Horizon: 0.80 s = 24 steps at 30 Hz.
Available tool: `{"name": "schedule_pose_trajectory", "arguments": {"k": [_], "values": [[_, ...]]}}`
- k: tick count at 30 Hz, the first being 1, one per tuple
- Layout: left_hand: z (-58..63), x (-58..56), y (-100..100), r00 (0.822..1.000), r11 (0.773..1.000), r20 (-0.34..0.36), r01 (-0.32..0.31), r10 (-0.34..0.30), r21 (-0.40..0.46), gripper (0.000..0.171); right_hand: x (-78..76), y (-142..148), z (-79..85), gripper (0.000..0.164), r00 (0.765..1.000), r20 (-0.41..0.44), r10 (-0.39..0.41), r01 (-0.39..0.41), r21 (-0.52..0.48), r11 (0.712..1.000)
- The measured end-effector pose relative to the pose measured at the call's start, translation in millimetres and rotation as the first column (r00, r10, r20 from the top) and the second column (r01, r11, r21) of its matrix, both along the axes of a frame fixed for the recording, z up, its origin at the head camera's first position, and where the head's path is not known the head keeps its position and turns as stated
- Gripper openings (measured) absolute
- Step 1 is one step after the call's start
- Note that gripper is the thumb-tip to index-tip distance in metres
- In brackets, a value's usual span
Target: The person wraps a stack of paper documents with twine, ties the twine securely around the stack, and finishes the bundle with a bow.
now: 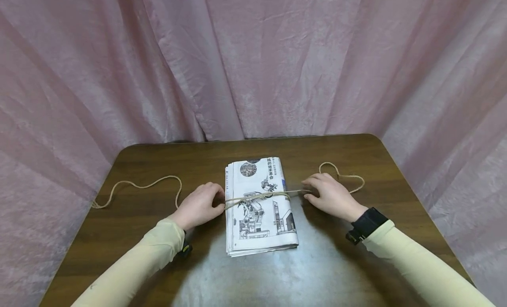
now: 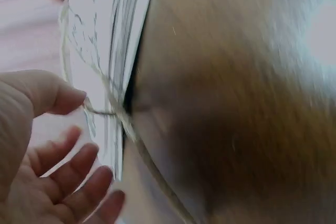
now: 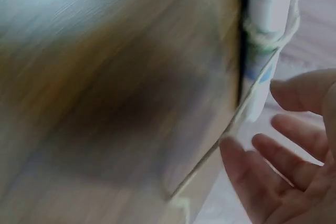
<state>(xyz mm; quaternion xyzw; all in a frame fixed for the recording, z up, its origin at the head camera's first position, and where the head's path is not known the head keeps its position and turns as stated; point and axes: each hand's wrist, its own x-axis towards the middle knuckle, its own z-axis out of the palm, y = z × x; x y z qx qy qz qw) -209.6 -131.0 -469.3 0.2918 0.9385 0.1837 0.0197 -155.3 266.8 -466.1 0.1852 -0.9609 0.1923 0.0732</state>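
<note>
A folded stack of newspapers (image 1: 257, 228) lies on the table with a thin tan rope (image 1: 259, 196) wound across its middle. My left hand (image 1: 200, 206) is at the stack's left edge, thumb and fingers apart and loosely bent. In the left wrist view the thumb tip is right by a strand of the rope (image 2: 152, 169), which crosses the paper edges (image 2: 118, 66). To the right of the stack, my right hand (image 1: 330, 195) has its fingers loosely spread. The right wrist view shows one fingertip against the taut rope (image 3: 202, 162), with nothing pinched between thumb and fingers.
One loose rope tail (image 1: 146, 181) curves over the left side of the brown wooden table (image 1: 340, 272). Another tail (image 1: 362, 181) loops beyond the right hand. Pink curtains (image 1: 277, 69) hang behind the table's far edge and along both sides.
</note>
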Motion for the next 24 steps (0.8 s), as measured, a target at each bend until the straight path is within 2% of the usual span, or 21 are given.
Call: {"name": "schedule_pose_trajectory", "arguments": {"k": [4,7,16,21,24], "values": [[1.1,7.1,11.5,0.999,1.0,-0.031,0.016,-0.016,-0.019,0.021,-7.7,-22.7,1.9,0.029,0.998,0.007,0.058,-0.056,-0.111,0.992],[-2.8,11.0,19.6,0.999,0.999,-0.03,0.022,-0.023,-0.044,0.019,-12.4,-38.4,-0.9,0.023,0.997,0.006,0.075,-0.073,-0.141,0.987],[-14.7,11.9,30.2,0.998,0.999,-0.026,-0.051,0.051,-0.009,0.012,-21.1,-57.0,-8.4,0.012,0.996,-0.019,0.088,-0.089,-0.112,0.99],[-12.4,10.8,30.5,0.999,0.999,-0.03,-0.04,0.039,-0.026,0.011,-21.1,-55.0,-6.5,0.015,0.997,-0.012,0.079,-0.08,-0.108,0.991],[-9.1,11.2,27.8,1.0,1.0,-0.001,-0.026,0.026,0.016,0.01,-19.8,-54.1,-6.1,0.018,0.996,-0.038,0.074,-0.077,-0.077,0.994]]}}
